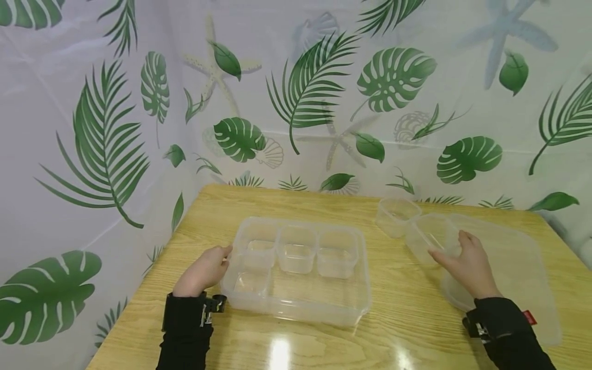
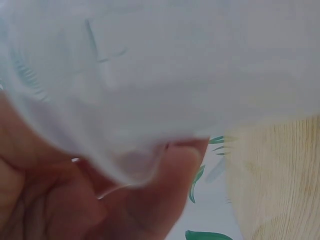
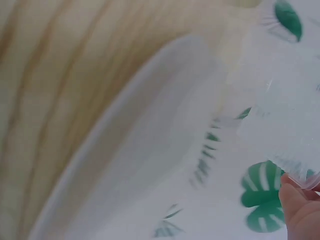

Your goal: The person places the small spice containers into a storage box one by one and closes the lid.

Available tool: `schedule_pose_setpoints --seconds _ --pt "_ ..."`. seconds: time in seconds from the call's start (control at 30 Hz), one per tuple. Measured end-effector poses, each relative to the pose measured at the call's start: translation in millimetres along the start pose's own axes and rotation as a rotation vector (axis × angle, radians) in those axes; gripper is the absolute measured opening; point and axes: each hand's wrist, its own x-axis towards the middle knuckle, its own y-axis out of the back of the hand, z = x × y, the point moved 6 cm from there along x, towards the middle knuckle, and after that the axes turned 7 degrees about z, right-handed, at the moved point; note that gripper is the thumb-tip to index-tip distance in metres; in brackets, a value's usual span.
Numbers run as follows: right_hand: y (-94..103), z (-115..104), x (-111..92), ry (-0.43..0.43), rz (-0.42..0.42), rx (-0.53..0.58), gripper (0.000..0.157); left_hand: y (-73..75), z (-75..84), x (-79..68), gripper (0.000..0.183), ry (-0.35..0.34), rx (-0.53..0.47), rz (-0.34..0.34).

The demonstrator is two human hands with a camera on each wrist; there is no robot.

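A large clear plastic box (image 1: 319, 311) stands on the table with several small clear tubs (image 1: 296, 252) along its back and left side. My left hand (image 1: 203, 271) grips the box's left rim; in the left wrist view the thumb and fingers (image 2: 172, 175) close round the cloudy plastic wall. Off to the right, my right hand (image 1: 472, 264) pinches another small clear tub (image 1: 427, 234) by its rim, thumb on the near side. In the right wrist view this tub (image 3: 285, 120) shows above the fingertips.
One more small tub (image 1: 398, 218) stands near the table's back edge, beside the held one. A large translucent lid (image 1: 527, 288) lies flat under my right hand and forearm. Behind the wooden table (image 1: 393, 344) hangs a leaf-printed cloth (image 1: 314, 164).
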Motion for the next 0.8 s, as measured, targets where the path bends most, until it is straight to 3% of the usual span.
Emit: schedule_pose_setpoints --seconds 0.23,0.47,0.8 --pt "15.9 -37 -15 0.133 0.116 0.019 0.083 0.9 3.6 -1.3 0.04 -0.009 0.014 0.003" --pt "22.1 -93 -30 0.371 0.257 0.059 0.081 1.2 3.2 -3.6 0.04 -0.01 0.018 -0.009" --pt "14.7 -150 -56 0.558 0.187 0.113 0.083 -1.6 5.1 -3.0 0.04 -0.021 0.033 -0.008"
